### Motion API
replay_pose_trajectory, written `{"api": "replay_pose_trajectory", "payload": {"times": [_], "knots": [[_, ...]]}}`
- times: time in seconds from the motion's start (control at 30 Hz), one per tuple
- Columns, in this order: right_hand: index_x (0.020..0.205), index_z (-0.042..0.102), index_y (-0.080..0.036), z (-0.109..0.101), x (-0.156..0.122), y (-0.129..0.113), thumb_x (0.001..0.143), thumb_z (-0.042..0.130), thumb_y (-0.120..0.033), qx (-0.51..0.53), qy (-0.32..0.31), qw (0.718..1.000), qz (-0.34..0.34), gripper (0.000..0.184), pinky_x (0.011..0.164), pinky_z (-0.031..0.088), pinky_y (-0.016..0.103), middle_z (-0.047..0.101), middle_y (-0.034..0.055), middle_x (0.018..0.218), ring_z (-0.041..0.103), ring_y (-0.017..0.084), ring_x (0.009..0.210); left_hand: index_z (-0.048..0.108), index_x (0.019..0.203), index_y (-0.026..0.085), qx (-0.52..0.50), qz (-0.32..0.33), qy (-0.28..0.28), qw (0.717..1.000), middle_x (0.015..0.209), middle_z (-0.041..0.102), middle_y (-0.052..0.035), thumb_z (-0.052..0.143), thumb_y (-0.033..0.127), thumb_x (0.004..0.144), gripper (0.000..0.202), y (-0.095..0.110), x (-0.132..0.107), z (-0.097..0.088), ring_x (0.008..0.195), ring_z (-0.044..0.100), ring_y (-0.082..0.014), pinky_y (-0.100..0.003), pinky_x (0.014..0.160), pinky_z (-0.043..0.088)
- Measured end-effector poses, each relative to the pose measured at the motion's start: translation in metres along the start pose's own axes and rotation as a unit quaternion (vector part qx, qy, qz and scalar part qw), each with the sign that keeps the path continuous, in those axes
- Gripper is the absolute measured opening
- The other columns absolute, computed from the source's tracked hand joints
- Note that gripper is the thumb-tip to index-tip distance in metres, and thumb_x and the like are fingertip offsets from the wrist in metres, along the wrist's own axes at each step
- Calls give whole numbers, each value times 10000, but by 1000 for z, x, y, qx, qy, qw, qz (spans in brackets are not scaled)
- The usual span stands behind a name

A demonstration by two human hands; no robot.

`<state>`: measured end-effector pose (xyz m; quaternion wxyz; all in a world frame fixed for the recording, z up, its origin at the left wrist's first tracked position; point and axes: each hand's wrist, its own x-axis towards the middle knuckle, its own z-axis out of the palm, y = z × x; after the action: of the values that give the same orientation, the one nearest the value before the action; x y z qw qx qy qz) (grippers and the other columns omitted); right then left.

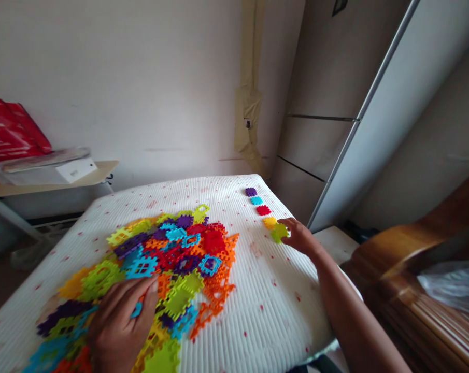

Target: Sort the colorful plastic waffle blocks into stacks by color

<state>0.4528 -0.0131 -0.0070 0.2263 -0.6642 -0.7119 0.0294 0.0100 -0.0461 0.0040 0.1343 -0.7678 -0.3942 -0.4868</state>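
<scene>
Right grip (pixel 299 237) is closed on the edge of a green tile (pixel 279 233), just beside the yellow tile (pixel 269 223) at the near end of a row with a red tile (pixel 264 210), a blue tile (pixel 256 200) and a purple tile (pixel 251 191). I'd keep it flat on the tabletop (pixel 257 295), pressing lightly so its notches don't nudge the yellow one. My left grip (pixel 119 321) curls over the pile of pieces (pixel 214 242); with its underside hidden, I can't tell whether it holds anything.
</scene>
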Motion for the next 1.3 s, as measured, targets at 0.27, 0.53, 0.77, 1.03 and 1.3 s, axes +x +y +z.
{"api": "replay_pose_trajectory", "payload": {"times": [0.27, 0.53, 0.77, 1.03, 1.3], "knots": [[1188, 584, -177, 3, 0, -1, 627, 629, -135, -54, -48, 997, 17, 564, 878, 444, 328, 607, 94, 1136, 555, 219, 1038, 631, 899, 189, 0, 1, -2, 1000, 801, 657, -49, 603, 160, 781, 125, 0, -1, 0, 717, 606, -172, -320, 743, 474], [1191, 583, -184, 3, 0, -3, 646, 638, -165, -73, -56, 996, 23, 549, 879, 448, 328, 609, 96, 1150, 556, 228, 1050, 635, 883, 190, 2, 2, 2, 1000, 796, 662, -49, 598, 182, 785, 106, 0, -2, -1, 712, 613, -176, -315, 733, 476], [1155, 607, -221, 5, 1, -1, 666, 662, -207, -78, -50, 996, 15, 492, 890, 451, 343, 619, 82, 1174, 561, 239, 1079, 634, 876, 192, 7, 8, 9, 1000, 771, 662, -42, 596, 179, 787, 98, 1, 0, 0, 693, 610, -170, -313, 720, 475], [1184, 588, -206, 7, 0, 0, 684, 686, -308, -38, -43, 997, 45, 520, 901, 453, 342, 623, 85, 1181, 597, 226, 1036, 633, 894, 191, 3, 11, 6, 1000, 787, 661, -47, 610, 164, 775, 125, -1, -3, 0, 709, 610, -175, -320, 729, 476], [1255, 502, -190, 11, -1, -10, 691, 678, -496, -98, -37, 991, 84, 665, 862, 434, 356, 615, 120, 1162, 576, 255, 1045, 640, 881, 193, 5, 13, 7, 1000, 768, 664, -37, 599, 174, 781, 109, 1, 0, 1, 694, 613, -169, -307, 726, 474]]}}
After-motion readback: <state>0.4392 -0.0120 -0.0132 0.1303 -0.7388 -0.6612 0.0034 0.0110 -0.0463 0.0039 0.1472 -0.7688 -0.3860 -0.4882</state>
